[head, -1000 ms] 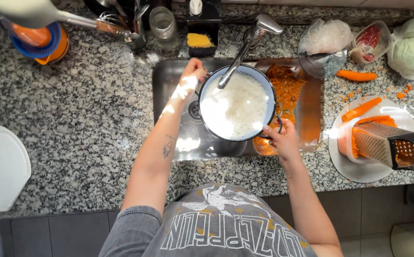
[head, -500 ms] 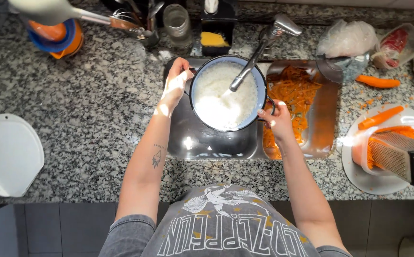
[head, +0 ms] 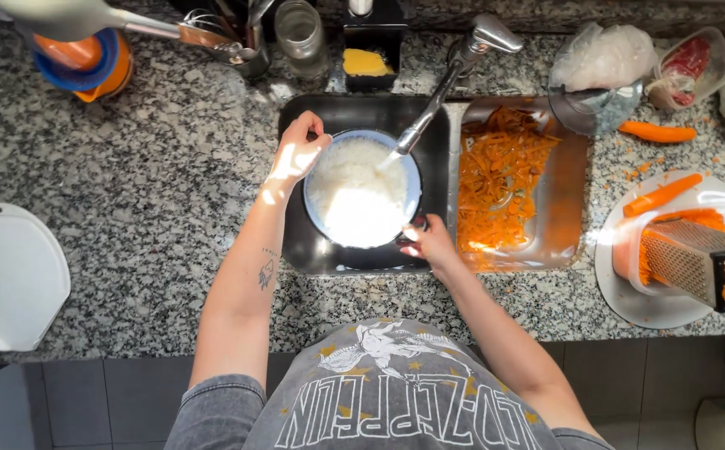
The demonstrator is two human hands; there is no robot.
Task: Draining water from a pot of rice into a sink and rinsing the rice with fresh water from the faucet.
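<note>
A blue-rimmed pot (head: 314,217) full of white rice and cloudy water sits in the steel sink (head: 296,242) under the chrome tap (head: 450,79). My left hand (head: 296,154) rests on the pot's far left rim. My right hand (head: 431,242) grips the pot's dark handle at its near right edge. The tap's spout ends over the rice; whether water runs I cannot tell.
Carrot peelings (head: 500,179) fill the right sink basin. A box grater (head: 704,267) lies on a white plate (head: 629,300) with carrot at right. A white board (head: 8,275) lies at left, an orange and blue bowl (head: 87,67) and a jar (head: 296,33) at back.
The view has shifted, so the sink now sits nearer the frame's middle. The pot has stayed under the tap with both hands on it.
</note>
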